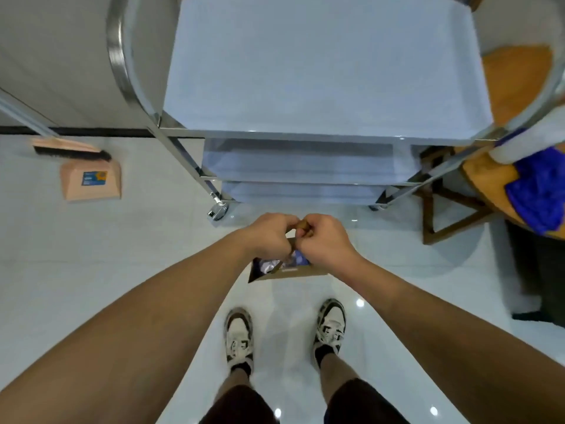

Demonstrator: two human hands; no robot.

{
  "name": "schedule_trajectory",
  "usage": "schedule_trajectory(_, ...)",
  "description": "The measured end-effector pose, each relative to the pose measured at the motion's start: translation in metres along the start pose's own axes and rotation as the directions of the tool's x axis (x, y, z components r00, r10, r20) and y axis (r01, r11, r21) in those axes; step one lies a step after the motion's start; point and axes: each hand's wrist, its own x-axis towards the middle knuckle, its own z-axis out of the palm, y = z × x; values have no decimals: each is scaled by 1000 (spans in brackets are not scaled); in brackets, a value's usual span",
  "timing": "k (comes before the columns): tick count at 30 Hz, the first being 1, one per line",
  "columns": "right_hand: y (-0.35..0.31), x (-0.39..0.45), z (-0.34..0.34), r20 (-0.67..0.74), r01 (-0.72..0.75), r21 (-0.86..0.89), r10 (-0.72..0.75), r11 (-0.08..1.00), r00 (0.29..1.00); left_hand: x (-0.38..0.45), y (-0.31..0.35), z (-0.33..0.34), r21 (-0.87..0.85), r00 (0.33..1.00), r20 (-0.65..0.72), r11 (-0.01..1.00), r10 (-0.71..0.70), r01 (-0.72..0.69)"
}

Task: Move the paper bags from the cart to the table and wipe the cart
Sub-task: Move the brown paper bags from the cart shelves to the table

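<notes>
A brown paper bag (290,272) hangs in the air in front of me, above the white floor, with blue and white contents showing in its open top. My left hand (269,235) and my right hand (325,240) both grip its twisted brown handles, side by side and touching. The steel cart (324,71) stands just beyond my hands, and its pale top shelf is bare. Two lower shelves show beneath it. A blue cloth (541,191) lies on the round wooden table (486,175) at the right.
A pink dustpan (91,182) and brush (70,149) lie on the floor at the left, near a white wall. The table's wooden legs (443,215) stand close to the cart's right side. My two feet are on the glossy tiles below the bag.
</notes>
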Motion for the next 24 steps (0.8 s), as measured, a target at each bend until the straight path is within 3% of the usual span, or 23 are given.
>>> schedule_trajectory(5,-19,-84,-79,-176,24,64,-12,998,984,-44,89,-25,187,980,108,965,168,-186)
schedule_trajectory(9,-26,-151,-142,-384,46,165,21,985,923,-66,176,-47,253,924,109,888,367,-383)
schedule_trajectory(14,-9,-247,-208,-631,106,230,65,967,773,-103,299,-36,283,799,57,758,598,-588)
schedule_trajectory(17,19,-312,-234,-740,106,266,132,958,660,-126,372,-1,310,696,101,643,710,-701)
schedule_trajectory(21,83,-398,-255,-832,-14,286,256,958,492,-155,458,66,407,586,181,483,790,-775)
schedule_trajectory(24,146,-453,-257,-810,-179,333,378,926,448,-177,512,133,412,515,281,383,810,-827)
